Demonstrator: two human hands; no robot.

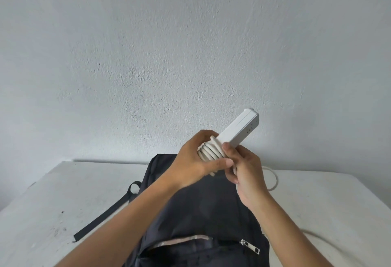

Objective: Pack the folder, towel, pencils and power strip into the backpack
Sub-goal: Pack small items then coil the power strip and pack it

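A white power strip (240, 128) is held up in the air above the black backpack (203, 209), its free end pointing up and to the right. Several turns of its white cord (209, 152) are wound around its lower end. My left hand (194, 161) grips the strip over the wound cord. My right hand (245, 171) pinches the cord just beside the coil. The loose rest of the cord (274, 179) trails down over the table to the right. The backpack lies flat on the table, and its near zipper (250, 246) is partly open. Folder, towel and pencils are out of sight.
The white table (63, 199) ends against a plain grey wall (169, 55). A black backpack strap (105, 214) stretches out to the left over the tabletop. More white cord lies at the lower right near the table's edge.
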